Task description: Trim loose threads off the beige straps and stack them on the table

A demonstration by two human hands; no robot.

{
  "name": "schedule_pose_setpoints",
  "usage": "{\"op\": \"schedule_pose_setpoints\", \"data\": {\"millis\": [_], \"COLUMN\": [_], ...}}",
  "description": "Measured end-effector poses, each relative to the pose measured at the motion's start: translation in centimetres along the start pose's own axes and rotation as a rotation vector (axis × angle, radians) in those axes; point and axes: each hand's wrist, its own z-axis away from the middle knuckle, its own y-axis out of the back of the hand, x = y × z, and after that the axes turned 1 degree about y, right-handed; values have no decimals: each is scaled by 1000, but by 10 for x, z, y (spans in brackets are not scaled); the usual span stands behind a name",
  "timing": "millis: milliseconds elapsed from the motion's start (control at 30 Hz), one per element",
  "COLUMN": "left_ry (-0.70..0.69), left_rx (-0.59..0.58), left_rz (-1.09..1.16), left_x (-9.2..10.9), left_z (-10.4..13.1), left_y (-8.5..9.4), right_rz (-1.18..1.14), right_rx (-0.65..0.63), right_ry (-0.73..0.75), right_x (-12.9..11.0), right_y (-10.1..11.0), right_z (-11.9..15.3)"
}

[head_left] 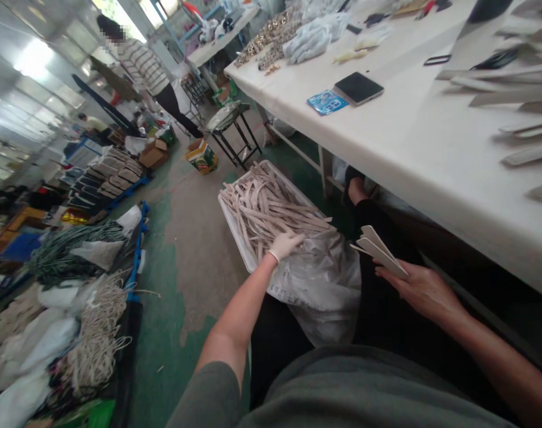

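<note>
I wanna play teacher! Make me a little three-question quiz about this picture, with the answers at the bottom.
1. What does the person's right hand hold?
2. True or false: the person's left hand is bare.
3. Pick one. On the table, right next to the blue packet, lies:
A) a hammer
B) a dark flat device
C) a teacup

Key:
1. A few flat pale strips.
2. False; it wears a pale glove.
3. B.
</note>
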Motion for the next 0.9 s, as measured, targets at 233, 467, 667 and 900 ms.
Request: {"op": "schedule_pose_setpoints", "data": {"millis": [233,467,667,900], "left_ry": [55,114,184,122], "left_rx": [-383,-385,-364,-138], "left_rz": [-716,-747,-665,-303], "left_x": [-48,-61,-59,-16], "left_z": [32,45,57,71], "left_y": [-95,-87,-89,-43], "right_rz": [-256,-286,-291,-306], "right_rx": [69,58,61,39], "right_ry": [-206,-180,-163,-185], "right_x": [27,25,31,24], "right_y": [13,12,8,18], "right_z": [5,-3,-6,-8]}}
